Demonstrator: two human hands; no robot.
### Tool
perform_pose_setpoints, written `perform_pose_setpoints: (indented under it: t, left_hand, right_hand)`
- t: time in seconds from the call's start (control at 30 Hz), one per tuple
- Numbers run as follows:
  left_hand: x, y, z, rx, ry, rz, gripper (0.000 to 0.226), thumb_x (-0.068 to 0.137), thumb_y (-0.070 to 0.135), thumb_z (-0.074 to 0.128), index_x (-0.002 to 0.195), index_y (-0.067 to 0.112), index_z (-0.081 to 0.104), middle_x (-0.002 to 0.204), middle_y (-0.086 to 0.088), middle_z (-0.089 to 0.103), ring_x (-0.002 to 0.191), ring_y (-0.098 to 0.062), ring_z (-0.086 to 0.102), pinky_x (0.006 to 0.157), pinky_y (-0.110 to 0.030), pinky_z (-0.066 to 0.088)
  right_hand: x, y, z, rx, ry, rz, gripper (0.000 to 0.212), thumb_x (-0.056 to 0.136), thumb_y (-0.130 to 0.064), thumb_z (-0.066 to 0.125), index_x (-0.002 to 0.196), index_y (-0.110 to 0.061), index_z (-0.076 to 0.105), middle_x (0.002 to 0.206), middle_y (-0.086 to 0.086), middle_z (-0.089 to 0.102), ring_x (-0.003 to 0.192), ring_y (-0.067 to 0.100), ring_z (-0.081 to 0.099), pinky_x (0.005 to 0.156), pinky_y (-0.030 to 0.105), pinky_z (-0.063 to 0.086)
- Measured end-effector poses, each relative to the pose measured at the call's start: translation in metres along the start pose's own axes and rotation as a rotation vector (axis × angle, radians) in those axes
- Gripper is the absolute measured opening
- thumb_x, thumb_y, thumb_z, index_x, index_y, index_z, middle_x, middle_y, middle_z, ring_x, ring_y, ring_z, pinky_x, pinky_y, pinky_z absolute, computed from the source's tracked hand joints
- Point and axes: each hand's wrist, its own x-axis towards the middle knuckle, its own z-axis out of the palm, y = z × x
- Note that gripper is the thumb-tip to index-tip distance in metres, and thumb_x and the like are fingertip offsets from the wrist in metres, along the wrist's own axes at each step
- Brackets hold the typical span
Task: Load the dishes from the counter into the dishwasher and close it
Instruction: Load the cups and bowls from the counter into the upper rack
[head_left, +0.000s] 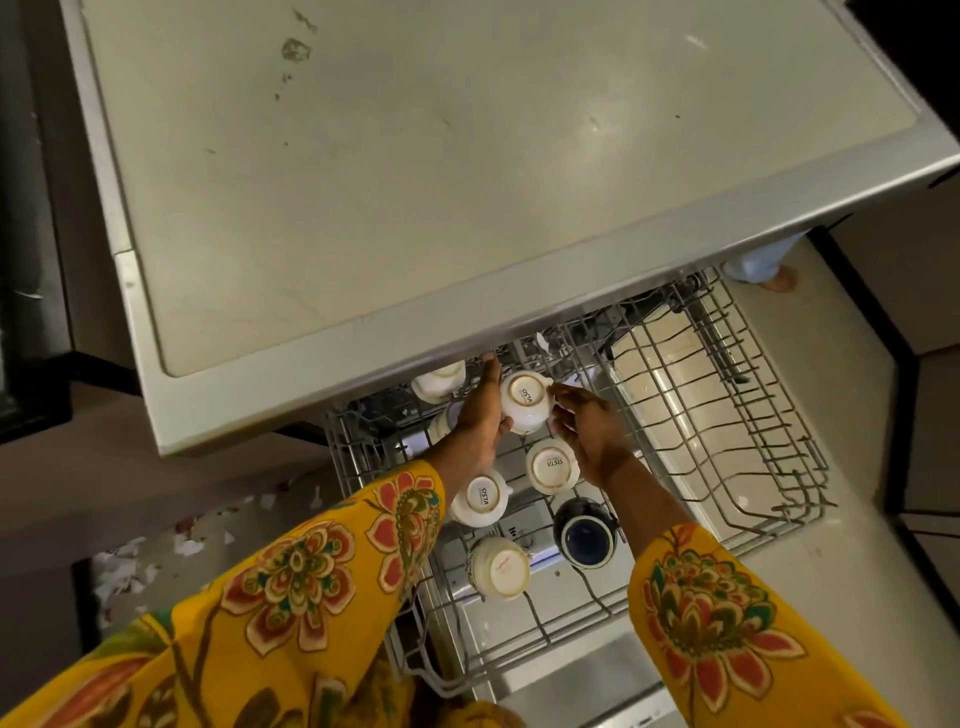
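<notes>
upper rack (769, 467) of the dishwasher pulled out from under the grey counter top (415, 182); counter's front edge overhangs the rack's far strip, so the back row sits half under the lip.

left hand (480, 415) holds an upturned white cup (524, 402), base ring and printed mark facing up; fingers curl along its left side, fingertips reaching up near the counter lip. right hand (587, 431) just beside the cup's right side, fingers loosely spread and relaxed, gripping nothing; whether it touches the cup, cannot tell.

cup sits in the rack's left half, close under the overhang. behind it, partly under the lip, another white cup (439, 382).

nearer rows, all inverted: white cup (551, 465) just below the right hand, white cup (480, 498) beside the left wrist, dark blue cup (586, 538), cream cup (501, 566) nearest.

right half of the rack: bare wire tines, open room out to the right rim. beneath, the lowered door's inner panel (571, 670).

yellow floral sleeves (291, 582) cover both forearms. floor at left littered with pale scraps (171, 551).
</notes>
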Motion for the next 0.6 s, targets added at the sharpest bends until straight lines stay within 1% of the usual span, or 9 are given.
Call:
perform_pose_setpoints:
  t: [0.1,0.13,0.17,0.2,0.23,0.27,0.37,0.53,0.6]
  left_hand:
    - [0.001,0.001,0.000,0.076,0.007,0.024,0.059,0.087,0.069,0.037,0.120,0.024,0.056,0.115,-0.003,0.063,0.108,-0.020,0.057,0.088,-0.034,0.047]
    - [0.002,0.002,0.001,0.112,0.009,0.037,0.057,0.087,0.070,0.034,0.120,0.028,0.053,0.112,-0.003,0.063,0.104,-0.020,0.057,0.090,-0.035,0.046]
    - [0.002,0.004,0.000,0.154,0.000,0.046,0.059,0.088,0.071,0.029,0.124,0.029,0.050,0.111,-0.004,0.062,0.102,-0.022,0.057,0.094,-0.038,0.046]
    - [0.001,0.006,0.001,0.207,-0.011,0.052,0.064,0.088,0.072,0.025,0.128,0.028,0.047,0.113,-0.006,0.062,0.103,-0.024,0.058,0.097,-0.041,0.045]
    - [0.001,0.008,0.001,0.252,-0.017,0.055,0.068,0.088,0.072,0.022,0.129,0.026,0.047,0.115,-0.008,0.062,0.105,-0.026,0.058,0.098,-0.042,0.045]
    - [0.002,0.010,0.001,0.285,-0.024,0.052,0.069,0.088,0.073,0.020,0.127,0.024,0.048,0.116,-0.010,0.062,0.106,-0.026,0.058,0.098,-0.042,0.044]
    - [0.000,0.018,-0.001,0.323,-0.056,0.002,0.058,0.090,0.070,0.018,0.115,0.025,0.047,0.111,-0.008,0.060,0.100,-0.023,0.054,0.088,-0.035,0.045]
    - [0.002,0.021,-0.003,0.249,-0.089,-0.052,0.064,0.090,0.069,0.018,0.127,0.024,0.044,0.105,-0.004,0.056,0.094,-0.020,0.051,0.084,-0.035,0.045]
    - [0.001,0.018,-0.002,0.240,-0.056,-0.029,0.069,0.091,0.069,0.019,0.136,0.022,0.040,0.112,-0.002,0.049,0.098,-0.021,0.047,0.083,-0.035,0.044]
  right_hand:
    - [0.005,0.002,-0.001,-0.062,0.039,0.026,0.020,0.095,-0.013,0.048,0.104,-0.007,0.065,0.121,0.029,0.057,0.119,0.041,0.050,0.105,0.044,0.040]
    - [0.006,0.003,-0.002,-0.089,0.045,0.027,0.021,0.094,-0.014,0.049,0.103,-0.003,0.065,0.113,0.029,0.060,0.126,0.037,0.032,0.100,0.042,0.044]
    - [0.008,0.004,-0.002,-0.113,0.048,0.023,0.023,0.093,-0.015,0.050,0.102,0.002,0.064,0.103,0.027,0.062,0.097,0.010,0.031,0.094,0.039,0.046]
    - [0.009,0.005,-0.002,-0.135,0.058,0.015,0.027,0.093,-0.015,0.051,0.105,0.007,0.062,0.100,0.027,0.062,0.094,0.036,0.059,0.092,0.040,0.047]
    - [0.011,0.005,-0.003,-0.146,0.074,0.019,0.029,0.092,-0.014,0.051,0.108,0.009,0.060,0.105,0.030,0.062,0.115,0.042,0.050,0.096,0.042,0.047]
    - [0.011,0.005,-0.003,-0.157,0.085,0.028,0.029,0.092,-0.014,0.052,0.109,0.008,0.061,0.110,0.030,0.061,0.112,0.039,0.053,0.101,0.046,0.045]
    - [0.015,0.005,-0.002,-0.297,0.099,0.016,0.020,0.085,-0.020,0.059,0.092,-0.004,0.070,0.099,0.022,0.068,0.098,0.035,0.063,0.096,0.051,0.045]
    - [0.020,0.012,-0.004,-0.407,0.072,-0.021,0.017,0.073,-0.033,0.064,0.070,-0.017,0.068,0.076,0.007,0.063,0.080,0.027,0.053,0.082,0.045,0.048]
    - [0.018,0.016,-0.006,-0.429,0.047,-0.034,0.016,0.069,-0.039,0.062,0.067,-0.024,0.066,0.073,0.002,0.060,0.079,0.024,0.052,0.081,0.044,0.045]
